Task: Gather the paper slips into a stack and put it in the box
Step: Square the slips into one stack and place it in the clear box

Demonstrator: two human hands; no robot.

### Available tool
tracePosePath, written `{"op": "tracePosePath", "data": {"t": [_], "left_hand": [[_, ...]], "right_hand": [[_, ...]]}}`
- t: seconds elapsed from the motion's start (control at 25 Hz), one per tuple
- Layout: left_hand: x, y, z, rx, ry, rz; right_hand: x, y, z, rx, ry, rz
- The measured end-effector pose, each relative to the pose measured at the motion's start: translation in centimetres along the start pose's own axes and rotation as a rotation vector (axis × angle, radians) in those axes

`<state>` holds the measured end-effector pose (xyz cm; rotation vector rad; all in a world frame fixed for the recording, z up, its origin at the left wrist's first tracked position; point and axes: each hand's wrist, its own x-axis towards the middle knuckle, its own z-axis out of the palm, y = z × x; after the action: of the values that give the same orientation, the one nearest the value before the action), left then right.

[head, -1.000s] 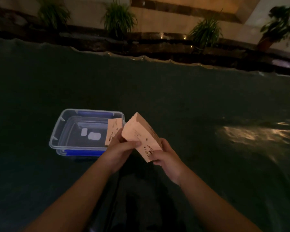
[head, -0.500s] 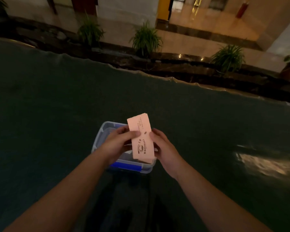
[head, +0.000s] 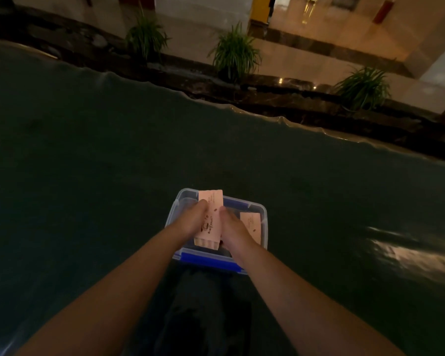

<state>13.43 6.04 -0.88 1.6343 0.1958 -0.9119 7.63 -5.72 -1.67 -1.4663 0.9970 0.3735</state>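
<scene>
We pinch the stack of paper slips [head: 210, 219] by its long edges between our left hand [head: 193, 219] and right hand [head: 232, 228] above the box [head: 263, 222], since such light, limp sheets would probably fan apart otherwise.

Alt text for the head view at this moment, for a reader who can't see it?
Both hands, left and right, hold a stack of pink paper slips over an open clear plastic box with blue clips. Another pink slip shows inside the box beside the right hand. The box sits on a dark green surface, with potted plants beyond its far edge.
</scene>
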Motion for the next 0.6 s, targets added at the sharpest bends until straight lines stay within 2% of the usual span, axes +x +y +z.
{"op": "tracePosePath", "data": {"t": [0.2,0.6], "left_hand": [[3.3,-2.0,0.8,0.084,-0.014,-0.077],[5.9,-3.4,1.8,0.237,0.059,-0.047]], "right_hand": [[2.9,0.7,0.9,0.007,0.192,0.138],[4.9,1.4,0.8,-0.023,0.211,0.189]]}}
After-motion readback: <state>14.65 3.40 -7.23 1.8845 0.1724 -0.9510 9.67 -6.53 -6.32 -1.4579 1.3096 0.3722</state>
